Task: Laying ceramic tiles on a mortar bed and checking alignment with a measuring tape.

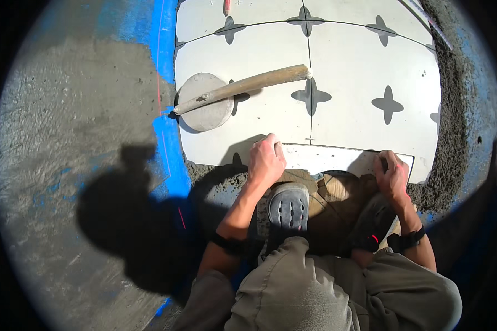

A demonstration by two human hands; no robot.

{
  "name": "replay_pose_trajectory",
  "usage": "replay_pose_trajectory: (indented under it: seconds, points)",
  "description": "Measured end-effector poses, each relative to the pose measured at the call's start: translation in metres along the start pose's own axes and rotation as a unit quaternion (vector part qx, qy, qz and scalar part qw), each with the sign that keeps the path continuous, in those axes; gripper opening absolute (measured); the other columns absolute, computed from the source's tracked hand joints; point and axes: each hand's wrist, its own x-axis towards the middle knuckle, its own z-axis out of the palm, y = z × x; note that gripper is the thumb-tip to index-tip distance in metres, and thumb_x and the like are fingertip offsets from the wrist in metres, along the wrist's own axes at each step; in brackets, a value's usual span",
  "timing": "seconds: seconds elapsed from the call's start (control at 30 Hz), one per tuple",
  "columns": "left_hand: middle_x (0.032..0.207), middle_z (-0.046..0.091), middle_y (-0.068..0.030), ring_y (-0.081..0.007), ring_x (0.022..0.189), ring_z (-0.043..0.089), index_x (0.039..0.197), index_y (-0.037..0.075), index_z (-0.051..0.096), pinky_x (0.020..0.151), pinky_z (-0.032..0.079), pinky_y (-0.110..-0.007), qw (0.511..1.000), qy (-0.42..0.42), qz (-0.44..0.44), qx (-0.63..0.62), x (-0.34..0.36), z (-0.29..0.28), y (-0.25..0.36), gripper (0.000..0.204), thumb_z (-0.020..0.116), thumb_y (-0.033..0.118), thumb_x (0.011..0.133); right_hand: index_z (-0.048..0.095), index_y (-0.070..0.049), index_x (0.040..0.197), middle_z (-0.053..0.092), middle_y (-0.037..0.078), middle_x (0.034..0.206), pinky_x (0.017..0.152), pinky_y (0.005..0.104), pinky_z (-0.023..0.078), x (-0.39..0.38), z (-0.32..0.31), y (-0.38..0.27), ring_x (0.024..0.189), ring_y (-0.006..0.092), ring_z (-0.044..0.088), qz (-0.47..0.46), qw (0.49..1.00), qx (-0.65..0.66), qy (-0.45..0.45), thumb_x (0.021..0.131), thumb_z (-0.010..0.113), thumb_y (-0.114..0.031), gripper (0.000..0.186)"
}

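My left hand (266, 157) and my right hand (391, 171) are curled on the near edge of a narrow white tile strip (326, 157), one toward each end. The strip lies along the front of large white tiles (364, 60) marked with dark four-pointed shapes. A mallet with a round pale head (196, 121) and long wooden handle (268, 77) rests on the tiles at left, beyond my left hand. Below the strip, between my forearms, are a grey perforated shoe (289, 204) and brown material (334, 190), partly in shadow.
Grey mortar (444, 171) borders the tiles on the right and along the front. To the left lie a blue-coated band (165, 143) and rough grey floor (66, 110). A red stick-like tool (227, 6) is at the top, and a long straight bar (428, 16) at the upper right.
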Motion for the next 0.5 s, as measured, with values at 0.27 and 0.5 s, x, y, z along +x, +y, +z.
replay_pose_trajectory:
  seconds: [0.27,0.5]
  points:
    - [0.075,0.063,-0.0277,-0.052,0.078,0.064,0.087,-0.003,0.058,0.067,0.048,-0.055,0.997,0.038,0.047,0.046,-0.001,0.005,0.013,0.01,0.06,0.004,0.094,0.064,-0.005,0.091,0.069,0.018,0.081,0.061,0.0451,0.052,-0.002,-0.002,0.001,0.07,0.0409,0.068,0.004,1.0,-0.015,-0.003,0.092,0.074,-0.013,0.014]
    - [0.071,0.061,0.0008,-0.0057,0.066,0.057,0.092,0.001,0.065,0.061,0.048,-0.026,0.94,-0.093,-0.096,-0.315,0.002,0.003,-0.004,0.019,0.061,0.014,0.105,0.065,-0.005,0.092,0.07,0.018,0.082,0.062,0.0446,0.053,-0.002,-0.001,0.002,0.071,0.0409,0.068,0.004,1.0,-0.008,-0.006,0.092,0.075,-0.013,0.013]
